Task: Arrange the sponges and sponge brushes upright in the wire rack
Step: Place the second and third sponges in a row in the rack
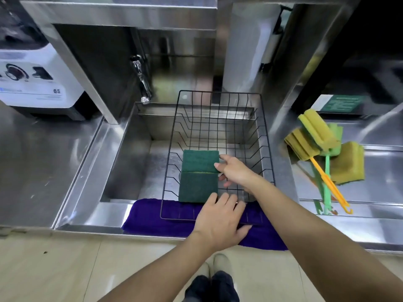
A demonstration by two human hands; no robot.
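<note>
Sponges [199,177] upright in wire rack [267,136] | right hand [234,173] touching | left hand [220,219] on rim

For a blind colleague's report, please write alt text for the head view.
Two bare hands, right hand and left hand, steady two dark green scouring sponges upright in a black wire rack over a steel sink.

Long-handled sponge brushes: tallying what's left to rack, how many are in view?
2, both on the steel counter right of the wire rack: an orange-handled sponge brush crossing a green-handled sponge brush. None visibly hidden.
</note>
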